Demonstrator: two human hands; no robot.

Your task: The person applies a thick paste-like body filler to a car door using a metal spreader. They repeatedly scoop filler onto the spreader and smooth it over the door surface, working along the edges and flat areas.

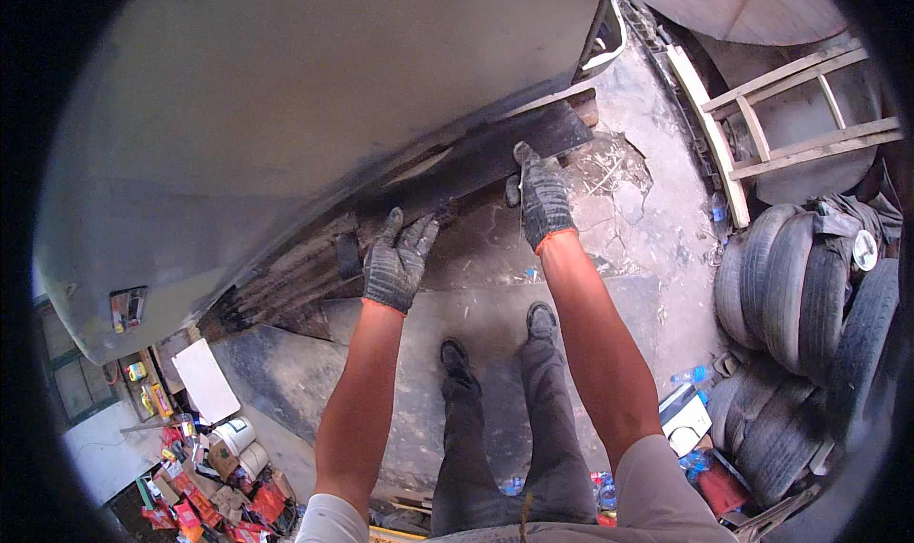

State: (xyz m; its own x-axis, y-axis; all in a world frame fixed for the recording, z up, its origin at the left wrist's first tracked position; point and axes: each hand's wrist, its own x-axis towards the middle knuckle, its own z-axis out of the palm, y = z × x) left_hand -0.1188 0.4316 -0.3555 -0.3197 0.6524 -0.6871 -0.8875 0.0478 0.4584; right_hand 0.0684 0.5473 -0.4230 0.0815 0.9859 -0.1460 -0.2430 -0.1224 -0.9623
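Observation:
A long dark flat panel [495, 150] lies along the lower edge of a large grey-green vehicle body [314, 77]. My right hand [545, 198], in a grey knit glove with an orange cuff, is at the panel's near edge toward its right end. Its thumb lies over the panel and its other fingers curl below the edge. My left hand [395, 262], gloved alike, is near the panel's left part with thumb and fingers apart. Whether its fingertips touch the panel I cannot tell. Weathered beams [286, 275] run under the body on the left.
Old tyres [781, 286] are stacked at the right, below a wooden ladder-like frame [781, 129]. Broken concrete with wood chips [614, 167] lies beyond my right hand. Red packages and litter [205, 491] and a white bucket [235, 435] are at the lower left.

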